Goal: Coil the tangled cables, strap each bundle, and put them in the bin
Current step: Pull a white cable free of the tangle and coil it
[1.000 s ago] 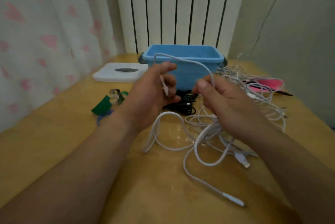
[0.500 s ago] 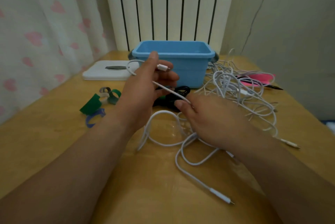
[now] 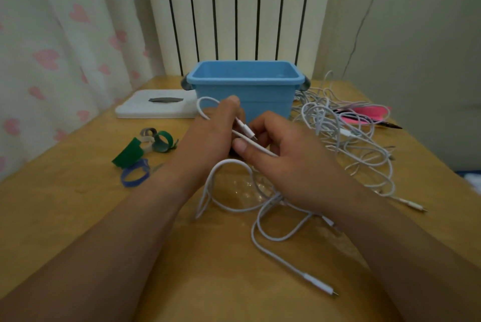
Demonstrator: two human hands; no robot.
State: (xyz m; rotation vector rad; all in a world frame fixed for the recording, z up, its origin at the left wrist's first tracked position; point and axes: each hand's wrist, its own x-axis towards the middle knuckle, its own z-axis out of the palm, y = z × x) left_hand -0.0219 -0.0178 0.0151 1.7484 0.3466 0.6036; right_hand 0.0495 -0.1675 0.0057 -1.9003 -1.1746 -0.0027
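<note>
My left hand (image 3: 208, 136) grips one end of a white cable (image 3: 250, 140), with a small loop arching over its knuckles and the plug sticking out toward the right. Close beside it, my right hand (image 3: 283, 157) pinches the same cable between thumb and fingers. The rest of that cable trails in loose loops on the wooden table (image 3: 78, 204) below my hands, ending in a plug (image 3: 321, 285) near the front. A blue bin (image 3: 244, 90) stands just behind my hands. Several green, blue and grey straps (image 3: 143, 151) lie to the left.
A tangled heap of white cables (image 3: 346, 144) lies right of the bin, over a pink object (image 3: 369, 114). A white flat box (image 3: 156, 107) sits left of the bin. Curtain on the left, radiator behind, wall to the right.
My right hand rose from the table and closed in on my left hand, sliding along the cable. The plug end in my left hand now points down to the right.
</note>
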